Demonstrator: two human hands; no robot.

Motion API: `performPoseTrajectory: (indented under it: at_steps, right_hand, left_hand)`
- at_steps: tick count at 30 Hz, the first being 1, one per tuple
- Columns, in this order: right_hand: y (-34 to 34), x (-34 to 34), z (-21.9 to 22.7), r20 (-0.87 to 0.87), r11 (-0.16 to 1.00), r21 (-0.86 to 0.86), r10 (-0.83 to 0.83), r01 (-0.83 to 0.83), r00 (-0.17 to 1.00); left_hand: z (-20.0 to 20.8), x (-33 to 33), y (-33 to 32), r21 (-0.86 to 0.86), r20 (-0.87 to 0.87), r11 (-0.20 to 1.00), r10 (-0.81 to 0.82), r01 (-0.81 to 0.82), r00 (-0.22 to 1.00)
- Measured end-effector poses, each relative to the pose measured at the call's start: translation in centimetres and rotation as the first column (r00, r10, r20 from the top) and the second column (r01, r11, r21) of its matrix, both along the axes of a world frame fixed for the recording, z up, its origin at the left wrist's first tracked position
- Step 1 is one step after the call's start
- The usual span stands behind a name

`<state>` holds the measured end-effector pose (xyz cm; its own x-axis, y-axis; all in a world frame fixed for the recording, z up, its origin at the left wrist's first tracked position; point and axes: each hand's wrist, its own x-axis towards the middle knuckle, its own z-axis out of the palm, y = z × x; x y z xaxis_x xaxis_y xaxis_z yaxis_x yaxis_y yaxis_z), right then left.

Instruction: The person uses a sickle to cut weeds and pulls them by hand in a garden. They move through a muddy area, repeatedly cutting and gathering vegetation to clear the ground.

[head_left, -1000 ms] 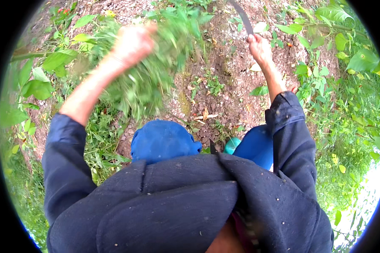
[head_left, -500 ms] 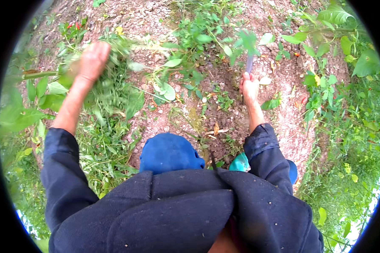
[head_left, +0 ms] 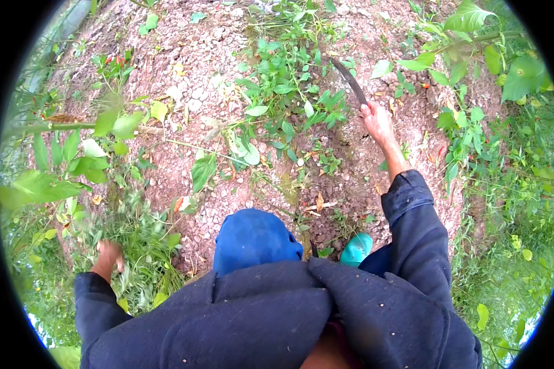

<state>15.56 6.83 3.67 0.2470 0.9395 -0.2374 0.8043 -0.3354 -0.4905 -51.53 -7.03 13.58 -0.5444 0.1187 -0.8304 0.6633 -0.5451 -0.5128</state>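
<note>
My right hand (head_left: 377, 121) is closed around the handle end of a sickle (head_left: 351, 82). Its dark, curved blade points up and to the left, just right of a leafy green weed clump (head_left: 283, 86) rooted in the soil. At the lower left, my left hand (head_left: 109, 254) is among a heap of cut weeds (head_left: 144, 240). Motion smears its fingers and the weeds round it, so I cannot see whether it grips any stems. A few loose leaves and a long thin stem lie on the ground between my hands.
Stony reddish soil (head_left: 197, 104) spreads ahead. Leafy branches (head_left: 55, 126) reach in from the left, and others (head_left: 455, 49) from the upper right. Small plants with red fruit (head_left: 114, 64) grow at the far left. My blue-covered knee (head_left: 252, 240) and a turquoise shoe (head_left: 356, 249) are close below.
My left hand has swung down and back toward me, with the blurred bunch of weeds shifting from upper left to the lower-left heap. The sickle has moved slightly right, its blade now sharply visible.
</note>
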Motion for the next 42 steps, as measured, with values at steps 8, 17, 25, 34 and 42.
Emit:
performPoseTrajectory:
  at_steps: [8,17,25,34,42]
  right_hand:
    - [8.3,-4.0,8.3,0.129,0.996,0.077,0.028,-0.038,0.991]
    - [11.2,-0.1,16.8,0.428,0.990,-0.115,0.127,-0.085,0.895]
    - [11.3,6.4,14.0,0.258,0.982,-0.142,-0.088,0.128,0.962]
    - [18.5,7.0,4.2,0.007,0.971,-0.225,-0.079,0.078,0.997]
    - [25.7,7.2,-3.1,0.743,0.890,0.132,0.202,-0.436,0.638]
  left_hand:
    - [-2.7,26.8,19.9,0.569,0.677,0.467,-0.733,-0.677,0.064]
    - [-8.2,34.4,24.7,0.378,0.906,0.474,-0.366,-0.795,0.212]
    - [-14.5,28.3,22.3,0.230,0.973,0.549,-0.114,-0.804,0.200]
    - [-13.0,29.4,22.9,0.307,0.948,0.471,-0.231,-0.827,0.220]
    - [-11.7,29.8,24.4,0.226,0.969,0.478,-0.021,-0.849,0.246]
